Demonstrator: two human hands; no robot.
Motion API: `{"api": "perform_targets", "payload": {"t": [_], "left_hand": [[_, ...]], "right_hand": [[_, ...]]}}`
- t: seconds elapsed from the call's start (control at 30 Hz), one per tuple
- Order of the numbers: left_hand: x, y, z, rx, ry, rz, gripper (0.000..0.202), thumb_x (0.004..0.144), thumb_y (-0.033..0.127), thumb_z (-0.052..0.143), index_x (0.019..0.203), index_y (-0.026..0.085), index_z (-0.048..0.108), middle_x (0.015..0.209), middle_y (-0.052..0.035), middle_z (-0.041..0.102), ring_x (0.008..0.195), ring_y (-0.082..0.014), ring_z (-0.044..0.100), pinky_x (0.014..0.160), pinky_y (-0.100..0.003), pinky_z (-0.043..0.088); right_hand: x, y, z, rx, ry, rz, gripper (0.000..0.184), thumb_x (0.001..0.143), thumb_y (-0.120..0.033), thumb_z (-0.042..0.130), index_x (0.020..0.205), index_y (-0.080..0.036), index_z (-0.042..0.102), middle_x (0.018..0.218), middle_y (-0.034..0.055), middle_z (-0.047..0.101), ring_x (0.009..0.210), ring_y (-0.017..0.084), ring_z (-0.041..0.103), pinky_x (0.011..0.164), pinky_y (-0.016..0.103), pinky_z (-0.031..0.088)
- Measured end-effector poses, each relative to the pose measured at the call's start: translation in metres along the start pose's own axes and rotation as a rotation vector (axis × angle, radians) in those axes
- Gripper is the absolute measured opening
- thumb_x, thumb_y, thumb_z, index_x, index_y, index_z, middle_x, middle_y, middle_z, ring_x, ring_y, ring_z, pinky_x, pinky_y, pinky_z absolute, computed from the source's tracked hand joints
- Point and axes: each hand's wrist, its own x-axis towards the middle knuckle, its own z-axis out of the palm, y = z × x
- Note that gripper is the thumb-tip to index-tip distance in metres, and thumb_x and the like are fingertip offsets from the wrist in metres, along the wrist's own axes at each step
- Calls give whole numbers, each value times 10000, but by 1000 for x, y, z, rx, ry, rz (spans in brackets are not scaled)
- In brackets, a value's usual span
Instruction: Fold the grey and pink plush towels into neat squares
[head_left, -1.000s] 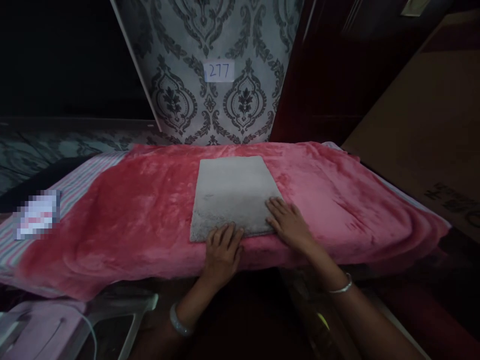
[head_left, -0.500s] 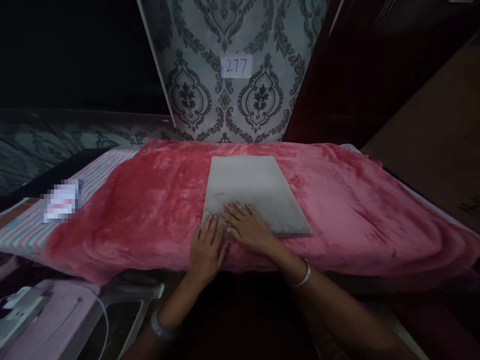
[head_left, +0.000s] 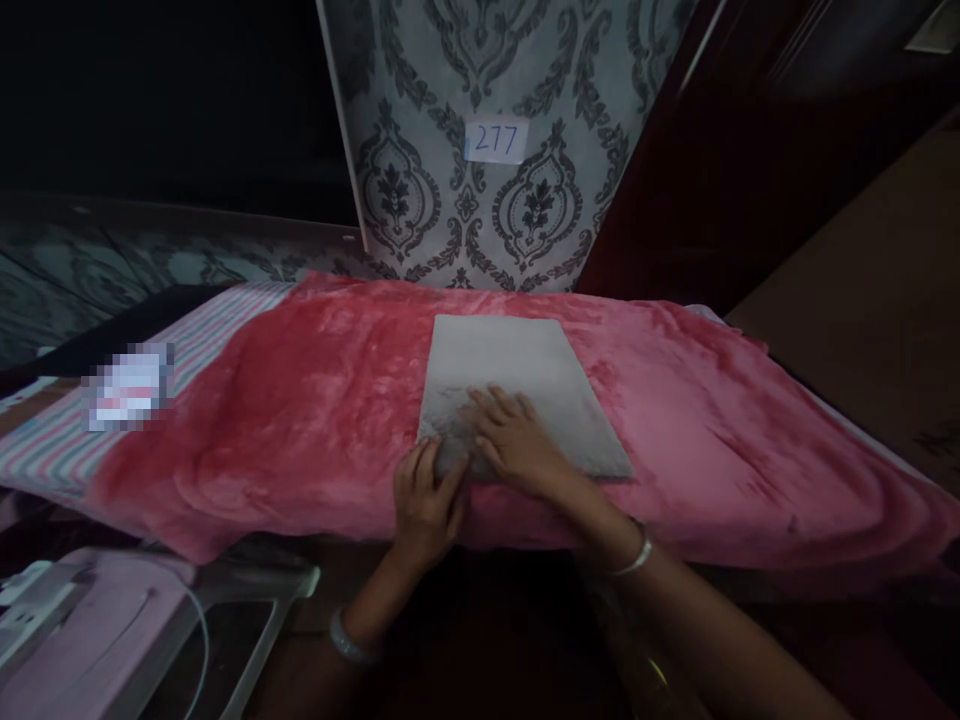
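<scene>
A grey plush square [head_left: 502, 350], like a folded cloth or flat cushion cover, lies flat on a pink-red fleece blanket [head_left: 315, 420]. Its surface looks ruffled near the left front corner. My right hand [head_left: 517, 440] rests palm down on the front part of it, fingers spread, a little blurred. At its left front corner is my left hand [head_left: 427, 500], fingers bent and thumb held apart, touching the edge. Whether any cloth is pinched under the left fingertips is hidden.
A striped sheet [head_left: 217, 320] shows at the left, bearing a blurred-out item [head_left: 127, 388]. Left front are a pink surface [head_left: 97, 640] with a white power strip [head_left: 37, 610] and cable. Behind stand a patterned wall [head_left: 465, 250] with a "277" label [head_left: 496, 139] and a dark screen [head_left: 172, 110].
My right hand has slid slightly forward over the grey plush. My left hand has drawn back to the corner, its fingers more bent. The view has shifted a little.
</scene>
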Motion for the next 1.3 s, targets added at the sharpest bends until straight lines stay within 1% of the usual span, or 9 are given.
{"api": "perform_targets", "payload": {"t": [0.1, 0.2, 0.33, 0.47, 0.7, 0.93, 1.03, 1.17, 1.3], "left_hand": [[-7, 0, -2, -3, 20, 10, 355, 872, 153, 608, 1217, 192, 682, 1328, -174, 593, 1306, -319, 498, 1078, -499, 401], [-10, 0, -4, 4, 6, 19, 359, 880, 147, 604, 1230, 193, 674, 1281, -160, 622, 1277, -301, 514, 1074, -487, 407], [-9, 0, -4, 5, 26, 19, 362, 881, 160, 624, 1234, 217, 675, 1266, -144, 628, 1260, -295, 519, 1069, -479, 406], [-8, 1, -4, -3, 19, 14, 360, 875, 148, 629, 1226, 209, 683, 1274, -151, 623, 1262, -300, 518, 1072, -481, 399], [-6, -1, -5, 0, -1, 28, 384, 883, 149, 627, 1263, 203, 648, 1272, -152, 616, 1264, -306, 518, 1068, -480, 407], [-5, -5, -3, -12, 10, 57, 442, 877, 156, 633, 1311, 234, 627, 1280, -145, 614, 1250, -310, 530, 1055, -476, 424], [-5, -2, -5, -43, 10, 42, 453, 878, 150, 620, 1323, 237, 616, 1292, -146, 603, 1257, -308, 524, 1053, -477, 429], [-4, -1, -12, -77, 54, -48, 451, 882, 165, 600, 1332, 185, 576, 1326, -174, 562, 1269, -310, 509, 1046, -479, 432], [-4, -12, -17, -37, 73, -65, 407, 884, 172, 583, 1291, 159, 586, 1264, -167, 599, 1219, -294, 531, 1027, -464, 434]], "right_hand": [[28, -22, 10, 62, -69, -192, 504, 1054, -363, 329, 1552, -321, 395, 1648, 11, 290, 1545, 253, 171, 1218, 581, 205], [46, -14, 20, 48, -95, -237, 511, 1053, -423, 347, 1553, -328, 389, 1640, 12, 312, 1537, 254, 203, 1222, 564, 206], [58, 27, 15, -34, -109, 9, 532, 1039, -441, 388, 1559, -324, 378, 1654, 26, 265, 1535, 293, 202, 1207, 608, 202], [49, 46, 4, -65, 13, 319, 552, 1042, -410, 369, 1573, -260, 362, 1664, 103, 213, 1538, 338, 170, 1169, 670, 217], [13, 33, 20, 7, -74, -24, 561, 1046, -486, 351, 1585, -341, 310, 1669, 33, 222, 1548, 254, 161, 1216, 567, 201], [-25, 127, 25, 16, -34, 472, 578, 1046, -444, 278, 1594, -263, 308, 1661, 86, 237, 1520, 292, 252, 1162, 589, 314], [-51, 143, 26, 18, 56, 631, 591, 1038, -442, 241, 1578, -228, 352, 1614, 146, 343, 1481, 334, 333, 1095, 658, 363], [-54, 90, 18, -41, 254, 521, 563, 1037, -383, 253, 1565, -232, 380, 1637, 123, 305, 1522, 335, 230, 1138, 675, 277], [-25, -12, 19, -23, 135, 74, 545, 1026, -342, 330, 1557, -240, 398, 1651, 75, 280, 1536, 286, 199, 1213, 587, 194]]}}
